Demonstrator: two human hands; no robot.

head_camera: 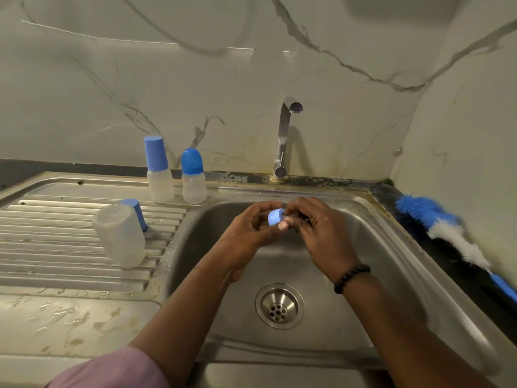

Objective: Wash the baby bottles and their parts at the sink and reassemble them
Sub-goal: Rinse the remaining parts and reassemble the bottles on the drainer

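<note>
Sleeve: pink sleeve (112,369) at the bottom edge, on the left arm.
Left hand: left hand (249,229) over the sink (391,247); its grip holds a small blue bottle ring (275,217).
Right hand: right hand (319,231) touching the ring's open end; whether its grip pinches anything I cannot tell. Dark bead bracelet (351,278) on the wrist.
Draining board: one bottle (123,233) upside down on its cap; two capped bottles (160,170) (193,176) upright at the back edge.
Tap: tap (285,135) behind the sink.
Brush: blue and white brush (442,228) along the sink's right edge.

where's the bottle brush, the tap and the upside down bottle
bottle brush (425,210), head view, on its blue bristles
tap (283,135), head view, on its upright neck
upside down bottle (119,236), head view, on its clear body
</note>
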